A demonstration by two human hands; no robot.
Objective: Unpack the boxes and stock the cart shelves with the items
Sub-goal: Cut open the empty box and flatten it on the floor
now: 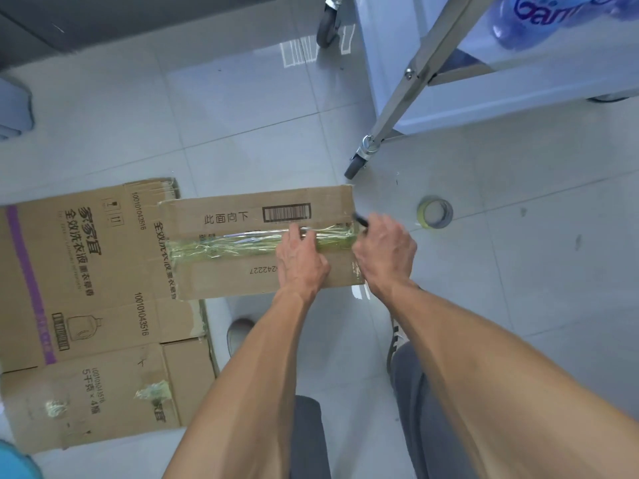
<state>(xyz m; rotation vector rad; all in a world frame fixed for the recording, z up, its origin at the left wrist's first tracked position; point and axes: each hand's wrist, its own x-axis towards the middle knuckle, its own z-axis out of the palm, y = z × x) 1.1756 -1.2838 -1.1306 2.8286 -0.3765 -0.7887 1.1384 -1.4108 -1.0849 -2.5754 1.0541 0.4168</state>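
On the tiled floor, the left hand (pixel 300 261) presses flat, fingers straight, on the taped box (pixel 242 243). The right hand (pixel 385 252) grips a dark tool (pixel 361 219) at the tape's right end. Beyond stands the cart (pixel 432 63).

Sealed cardboard box (pixel 256 242): brown, barcode on top, seam bound with greenish clear tape, lay flat on floor. Flattened carton (pixel 86 305): purple stripe, lay touching box's left end. Cart (pixel 449 81): white shelves, metal legs, castors, stood beyond box's right end.
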